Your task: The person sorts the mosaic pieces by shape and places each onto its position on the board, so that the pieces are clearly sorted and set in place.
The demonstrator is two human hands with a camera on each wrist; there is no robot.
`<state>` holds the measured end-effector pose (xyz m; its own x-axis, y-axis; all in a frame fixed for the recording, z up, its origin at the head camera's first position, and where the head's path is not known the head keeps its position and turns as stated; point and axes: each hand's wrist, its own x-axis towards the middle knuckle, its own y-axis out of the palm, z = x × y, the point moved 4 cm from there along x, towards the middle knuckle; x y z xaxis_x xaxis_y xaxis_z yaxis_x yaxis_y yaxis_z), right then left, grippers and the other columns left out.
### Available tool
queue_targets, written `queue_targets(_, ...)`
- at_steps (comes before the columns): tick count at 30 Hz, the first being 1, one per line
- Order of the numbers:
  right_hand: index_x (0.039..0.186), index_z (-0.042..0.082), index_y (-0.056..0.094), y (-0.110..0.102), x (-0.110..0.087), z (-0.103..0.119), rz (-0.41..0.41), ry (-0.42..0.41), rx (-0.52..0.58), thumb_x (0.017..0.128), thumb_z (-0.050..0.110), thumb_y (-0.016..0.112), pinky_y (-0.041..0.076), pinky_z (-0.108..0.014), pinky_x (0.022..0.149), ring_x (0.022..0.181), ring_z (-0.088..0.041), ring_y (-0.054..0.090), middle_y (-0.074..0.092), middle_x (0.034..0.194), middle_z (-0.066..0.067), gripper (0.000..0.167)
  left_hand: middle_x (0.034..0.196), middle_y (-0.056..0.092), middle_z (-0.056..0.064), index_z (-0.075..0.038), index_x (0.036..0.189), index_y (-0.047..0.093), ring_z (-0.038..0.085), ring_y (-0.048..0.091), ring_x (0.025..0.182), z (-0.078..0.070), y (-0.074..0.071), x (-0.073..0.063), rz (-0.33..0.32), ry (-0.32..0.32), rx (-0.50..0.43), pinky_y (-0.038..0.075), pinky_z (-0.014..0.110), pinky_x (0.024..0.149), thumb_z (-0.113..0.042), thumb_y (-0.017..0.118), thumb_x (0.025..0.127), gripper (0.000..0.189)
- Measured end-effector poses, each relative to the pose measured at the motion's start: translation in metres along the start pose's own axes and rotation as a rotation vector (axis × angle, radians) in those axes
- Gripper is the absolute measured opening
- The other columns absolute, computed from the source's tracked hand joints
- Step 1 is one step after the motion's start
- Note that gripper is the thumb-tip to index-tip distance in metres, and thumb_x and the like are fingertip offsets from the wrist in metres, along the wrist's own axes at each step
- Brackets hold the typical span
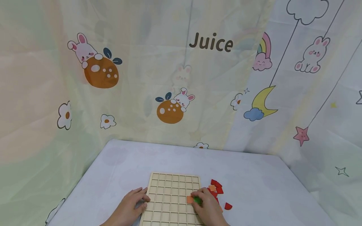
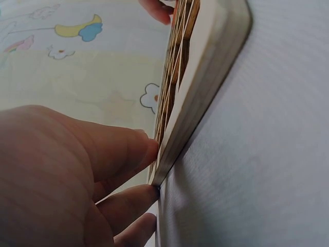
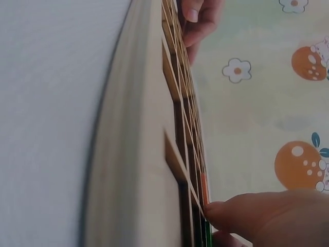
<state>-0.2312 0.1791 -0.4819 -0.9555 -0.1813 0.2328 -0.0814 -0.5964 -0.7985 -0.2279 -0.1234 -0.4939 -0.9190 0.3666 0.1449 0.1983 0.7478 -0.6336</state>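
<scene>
A wooden grid board (image 1: 167, 191) with square cells lies flat on the table. Near its right side, an orange square tile (image 1: 190, 199) sits in a cell. Right beside that is a green tile (image 1: 197, 200), pinched between the thumb and index finger of my right hand (image 1: 210, 207), which partly covers it. In the right wrist view the green tile (image 3: 208, 234) is level with the grid, and the thumb tip is at the edge of the orange tile (image 3: 204, 188). My left hand (image 1: 130, 202) rests against the board's left edge, fingers extended, fingertips touching the rim (image 2: 193, 110).
Right of the board lies a loose pile of red pieces (image 1: 219, 189) with an orange square piece (image 1: 212, 188) among them, partly behind my right hand. A red quarter-round piece (image 1: 228, 206) lies apart, farther right. Printed curtains (image 1: 135, 103) hang behind the white-covered table (image 1: 240, 169).
</scene>
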Motion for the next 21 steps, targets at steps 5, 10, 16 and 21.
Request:
queue_targets(5, 0.104, 0.021, 0.072, -0.002, 0.001, -0.004, -0.012, 0.061, 0.041, 0.084, 0.02, 0.075, 0.053, -0.025, 0.076, 0.089, -0.008, 0.055, 0.058, 0.102, 0.012, 0.02, 0.142, 0.052, 0.014, -0.027, 0.099, 0.067, 0.049, 0.037, 0.134, 0.002, 0.0, 0.0, 0.009, -0.013, -0.008, 0.03, 0.075, 0.1, -0.024, 0.067, 0.092, 0.008)
queue_targets(10, 0.103, 0.018, 0.073, -0.007, -0.001, -0.009, -0.064, 0.07, 0.123, 0.086, 0.012, 0.072, 0.04, -0.018, 0.055, 0.065, -0.003, 0.044, 0.058, 0.094, 0.01, 0.018, 0.142, 0.052, 0.015, -0.027, 0.099, 0.066, 0.049, 0.037, 0.133, 0.001, 0.0, 0.001, 0.01, 0.003, -0.011, 0.031, 0.074, 0.1, -0.024, 0.067, 0.092, 0.008)
queue_targets(16, 0.1, 0.018, 0.073, -0.016, -0.002, -0.017, -0.131, 0.114, 0.129, 0.085, 0.007, 0.072, 0.05, -0.018, 0.062, 0.082, -0.01, 0.058, 0.062, 0.098, 0.005, 0.019, 0.142, 0.052, 0.015, -0.028, 0.099, 0.066, 0.049, 0.037, 0.133, 0.0, -0.001, 0.0, 0.008, 0.004, -0.014, 0.031, 0.075, 0.099, -0.025, 0.067, 0.092, 0.007)
queue_targets(21, 0.098, 0.019, 0.073, -0.023, -0.003, -0.025, -0.199, 0.169, 0.05, 0.084, 0.008, 0.074, 0.056, -0.028, 0.078, 0.113, -0.022, 0.06, 0.066, 0.111, 0.001, 0.018, 0.142, 0.052, 0.016, -0.028, 0.098, 0.066, 0.049, 0.037, 0.133, 0.0, -0.001, 0.0, 0.007, 0.0, -0.014, 0.032, 0.074, 0.1, -0.024, 0.067, 0.092, 0.007)
